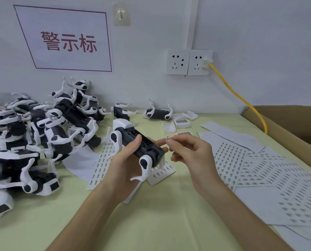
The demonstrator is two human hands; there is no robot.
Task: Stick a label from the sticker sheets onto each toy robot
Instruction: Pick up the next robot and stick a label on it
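Observation:
My left hand [127,160] grips a black-and-white toy robot [133,140] belly-up above the table's middle. My right hand [189,151] pinches a small white label [167,138] between thumb and forefinger, just right of the robot's body and close to its rear end. A sticker sheet [104,160] with rows of labels lies under the robot. More sticker sheets [260,169] fan out to the right. A pile of toy robots [42,134] fills the left side.
Two single robots [157,113] lie by the wall, with small white plastic covers and barcode pieces [182,122] beside them. A cardboard box [292,127] stands at the right. A yellow cable [241,98] runs from the wall socket [199,62] down to the box.

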